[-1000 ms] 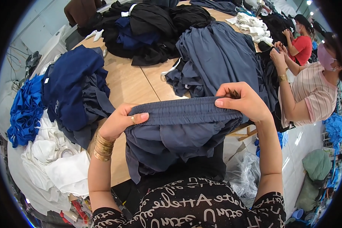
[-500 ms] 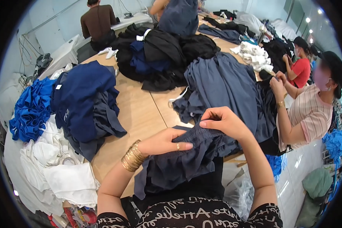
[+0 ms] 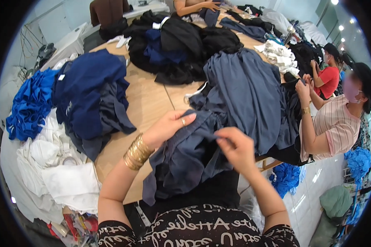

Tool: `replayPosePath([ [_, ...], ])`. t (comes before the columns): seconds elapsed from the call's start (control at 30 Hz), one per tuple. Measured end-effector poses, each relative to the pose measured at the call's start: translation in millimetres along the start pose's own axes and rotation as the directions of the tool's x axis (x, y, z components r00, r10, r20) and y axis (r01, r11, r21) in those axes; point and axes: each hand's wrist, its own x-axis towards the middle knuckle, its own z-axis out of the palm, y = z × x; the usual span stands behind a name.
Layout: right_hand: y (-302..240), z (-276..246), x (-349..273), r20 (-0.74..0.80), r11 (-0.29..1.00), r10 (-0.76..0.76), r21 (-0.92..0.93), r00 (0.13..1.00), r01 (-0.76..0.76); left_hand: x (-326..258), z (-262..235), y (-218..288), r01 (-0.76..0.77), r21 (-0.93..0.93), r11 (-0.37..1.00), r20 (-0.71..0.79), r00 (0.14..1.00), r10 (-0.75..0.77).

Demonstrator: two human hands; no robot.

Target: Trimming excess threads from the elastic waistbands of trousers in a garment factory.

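Observation:
A dark grey-blue garment (image 3: 185, 160) with a gathered waistband hangs between my hands, over the table's near edge and my lap. My left hand (image 3: 167, 127) is closed on the band, its thumb along the top edge; gold bangles circle that wrist. To the right, my right hand (image 3: 238, 149) pinches a fold of the same cloth between thumb and fingers. Just beyond it lies a large heap of grey-blue garments (image 3: 249, 90), with a loose white strip at its left edge.
On the wooden table (image 3: 148, 103) lie a black clothes pile (image 3: 181, 45) and a navy pile (image 3: 82, 90). Bright blue ruffled cloth (image 3: 31, 107) and white cloth (image 3: 70, 181) lie left. A person in a striped shirt (image 3: 327, 123) handles dark cloth at right; blue bundles lie on the floor.
My right hand has come down from the waistband to a lower fold. My left hand has moved up and left, with the band turned more upright. At the back, a person has lowered a grey-blue garment.

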Motion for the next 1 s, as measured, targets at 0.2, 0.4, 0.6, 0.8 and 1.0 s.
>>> replayPosePath([
  [0.2, -40.1, -39.2, 34.6, 0.161, 0.889, 0.351, 0.252, 0.922, -0.382, -2.8, 7.4, 20.6, 0.003, 0.087, 0.996, 0.171, 0.985, -0.017],
  [0.4, -65.1, -53.4, 65.0, 0.282, 0.979, 0.153, 0.088, 0.947, -0.184, -18.0, 8.8, 38.2, -0.358, 0.371, 0.857, 0.492, 0.858, 0.146],
  [0.6, -70.6, -61.7, 79.3, 0.505, 0.951, 0.1, -0.303, 0.857, 0.068, -18.1, -4.1, 41.3, -0.207, 0.386, 0.899, 0.437, 0.899, 0.019],
  [0.8, -67.7, -33.5, 72.2, 0.32, 0.984, 0.153, -0.132, 0.935, -0.116, -17.9, -13.1, 45.4, -0.272, 0.403, 0.874, 0.502, 0.864, 0.037],
  [1.0, -67.8, -27.3, 69.6, 0.184, 0.962, -0.024, -0.262, 0.983, 0.073, -24.4, -9.6, 44.6, -0.214, 0.317, 0.924, 0.568, 0.823, -0.004],
])
